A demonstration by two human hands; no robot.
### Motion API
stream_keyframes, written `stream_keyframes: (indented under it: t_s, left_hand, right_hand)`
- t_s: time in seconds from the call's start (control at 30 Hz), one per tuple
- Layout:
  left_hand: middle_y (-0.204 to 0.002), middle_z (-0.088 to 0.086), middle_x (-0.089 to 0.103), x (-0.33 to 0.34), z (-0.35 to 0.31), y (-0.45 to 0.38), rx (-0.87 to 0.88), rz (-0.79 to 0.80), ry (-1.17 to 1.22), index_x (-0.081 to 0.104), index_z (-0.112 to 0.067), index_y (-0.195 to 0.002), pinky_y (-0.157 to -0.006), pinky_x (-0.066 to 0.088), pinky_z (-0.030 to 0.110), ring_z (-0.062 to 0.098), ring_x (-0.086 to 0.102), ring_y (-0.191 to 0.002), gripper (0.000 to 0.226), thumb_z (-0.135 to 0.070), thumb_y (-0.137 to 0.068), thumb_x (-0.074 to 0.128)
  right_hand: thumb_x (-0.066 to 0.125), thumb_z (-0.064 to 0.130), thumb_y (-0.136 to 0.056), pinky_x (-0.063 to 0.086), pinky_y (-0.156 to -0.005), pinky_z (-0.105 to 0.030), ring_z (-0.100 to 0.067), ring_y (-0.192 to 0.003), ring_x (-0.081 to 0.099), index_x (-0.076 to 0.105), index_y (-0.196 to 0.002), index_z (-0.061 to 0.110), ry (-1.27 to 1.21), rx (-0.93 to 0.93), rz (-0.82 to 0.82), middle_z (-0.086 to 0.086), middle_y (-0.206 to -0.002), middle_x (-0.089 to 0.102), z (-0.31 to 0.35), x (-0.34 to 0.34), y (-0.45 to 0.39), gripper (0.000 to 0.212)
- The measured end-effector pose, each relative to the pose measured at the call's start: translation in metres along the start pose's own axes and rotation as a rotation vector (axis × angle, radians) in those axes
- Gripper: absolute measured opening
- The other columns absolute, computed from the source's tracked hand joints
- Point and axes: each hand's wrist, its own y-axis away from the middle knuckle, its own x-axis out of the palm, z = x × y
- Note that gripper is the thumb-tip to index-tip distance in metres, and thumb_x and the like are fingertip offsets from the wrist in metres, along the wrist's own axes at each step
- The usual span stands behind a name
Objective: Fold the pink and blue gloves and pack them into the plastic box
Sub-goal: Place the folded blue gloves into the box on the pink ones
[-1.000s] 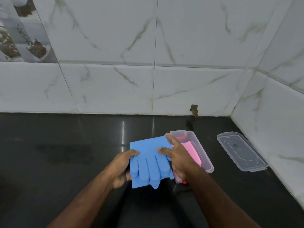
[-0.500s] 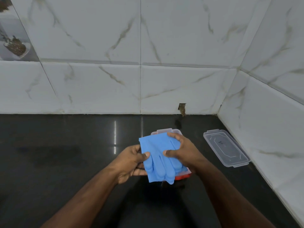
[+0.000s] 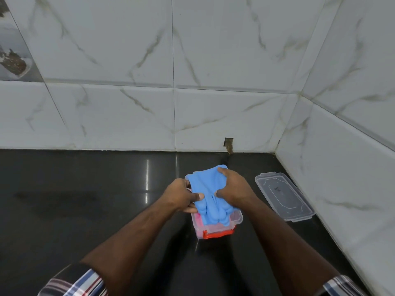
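The folded blue glove (image 3: 208, 193) lies over the clear plastic box (image 3: 238, 220), covering most of its opening, glove fingers pointing toward me. My left hand (image 3: 179, 195) grips the glove's left edge with the thumb on top. My right hand (image 3: 233, 185) presses and pinches the glove's right side and far corner. Pink glove material (image 3: 197, 218) shows through the box's near wall under the blue glove. A red latch (image 3: 218, 233) sits on the box's near end.
The box's clear lid (image 3: 284, 197) lies flat on the black counter (image 3: 85, 199) to the right, close to the marble-tiled side wall. A tiled back wall runs behind the box. The counter's left part is bare and glossy.
Both hands carried the blue glove from left of the box to directly over it and lowered it onto the opening. The pink glove is now mostly covered.
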Motion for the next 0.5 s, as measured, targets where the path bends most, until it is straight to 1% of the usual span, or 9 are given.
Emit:
stream_keyframes:
  t_s: [0.13, 0.27, 0.4, 0.5]
  left_hand:
    - [-0.09, 0.013, 0.077, 0.002, 0.001, -0.006, -0.005, -0.056, -0.109, 0.067, -0.004, -0.108, -0.068, 0.064, 0.039, 0.026, 0.077, -0.076, 0.024, -0.01, -0.087, 0.076]
    - [-0.087, 0.013, 0.077, 0.003, -0.001, -0.01, 0.012, -0.101, -0.214, 0.068, -0.006, -0.103, -0.071, 0.064, 0.044, 0.028, 0.077, -0.073, 0.023, -0.014, -0.084, 0.079]
    - [-0.08, 0.005, 0.074, 0.002, -0.004, -0.01, 0.022, -0.158, -0.321, 0.065, -0.013, -0.089, -0.066, 0.064, 0.036, 0.021, 0.075, -0.067, 0.015, -0.016, -0.084, 0.079]
    - [-0.073, -0.004, 0.068, 0.003, -0.005, -0.009, 0.061, -0.185, -0.435, 0.064, -0.016, -0.089, -0.054, 0.058, 0.021, 0.011, 0.069, -0.06, 0.015, -0.017, -0.084, 0.078]
  right_hand:
    - [0.07, 0.011, -0.082, 0.036, -0.106, -0.03, -0.024, -0.136, 0.043, 0.032, -0.152, 0.016, 0.044, 0.025, 0.017, -0.009, -0.152, 0.042, -0.002, 0.005, -0.005, 0.08]
    - [0.068, 0.01, -0.083, 0.037, -0.106, -0.032, -0.025, -0.136, 0.043, 0.031, -0.152, 0.014, 0.065, 0.034, 0.026, -0.01, -0.151, 0.042, -0.002, 0.008, -0.008, 0.079]
    - [0.066, 0.011, -0.086, 0.041, -0.103, -0.032, -0.026, -0.133, 0.046, 0.031, -0.152, 0.013, 0.071, 0.032, 0.009, -0.01, -0.149, 0.044, 0.001, 0.014, -0.01, 0.075]
    - [0.064, 0.014, -0.09, 0.042, -0.102, -0.032, -0.024, -0.13, 0.049, 0.033, -0.151, 0.013, 0.072, 0.035, -0.009, -0.009, -0.145, 0.047, 0.003, 0.023, -0.008, 0.068]
